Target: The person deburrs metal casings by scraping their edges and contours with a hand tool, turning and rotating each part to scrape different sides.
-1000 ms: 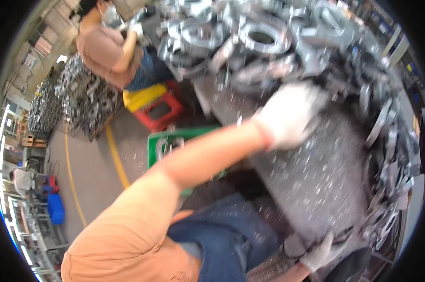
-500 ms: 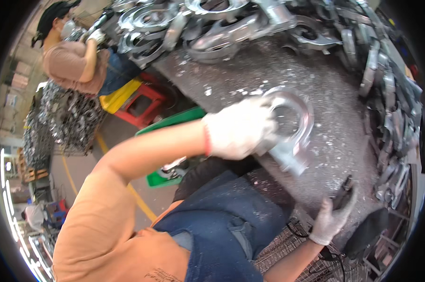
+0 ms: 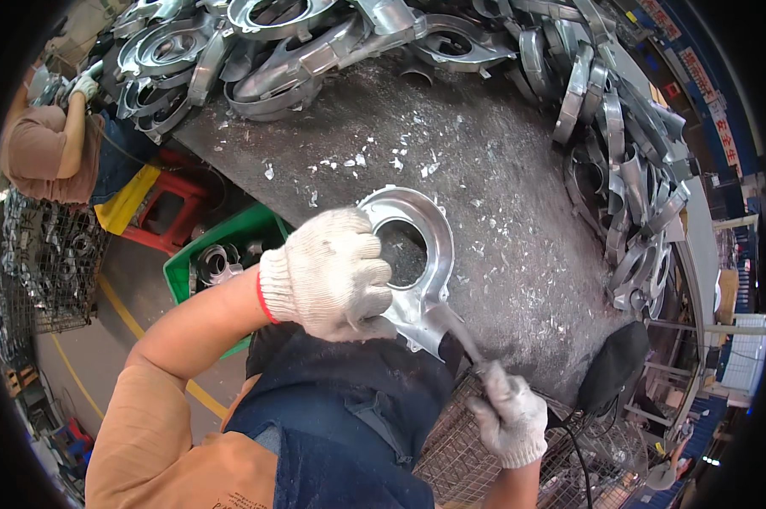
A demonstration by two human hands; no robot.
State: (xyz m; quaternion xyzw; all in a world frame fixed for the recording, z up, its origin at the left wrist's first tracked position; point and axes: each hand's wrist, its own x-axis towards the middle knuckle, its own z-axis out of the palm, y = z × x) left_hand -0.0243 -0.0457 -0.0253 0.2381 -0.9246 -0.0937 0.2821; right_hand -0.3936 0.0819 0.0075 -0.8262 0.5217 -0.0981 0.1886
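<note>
A silvery ring-shaped metal casting with a spout-like neck lies at the near edge of the dark worktable. My left hand, in a white knit glove with a red cuff, is closed on its left rim. In my gloved right hand is a slim, file-like tool, blurred by motion. Its far end meets the casting's neck, close to the table edge. I cannot make out the tool's exact kind.
Similar castings are heaped along the table's back and right sides. Metal flakes litter its top. A green bin holds castings at the left, near a seated co-worker. A black pad-like object and wire basket are at lower right.
The casting has come down to the table's near edge in my left hand. My right hand has moved left from the table's right side and now holds the slim tool against the casting.
</note>
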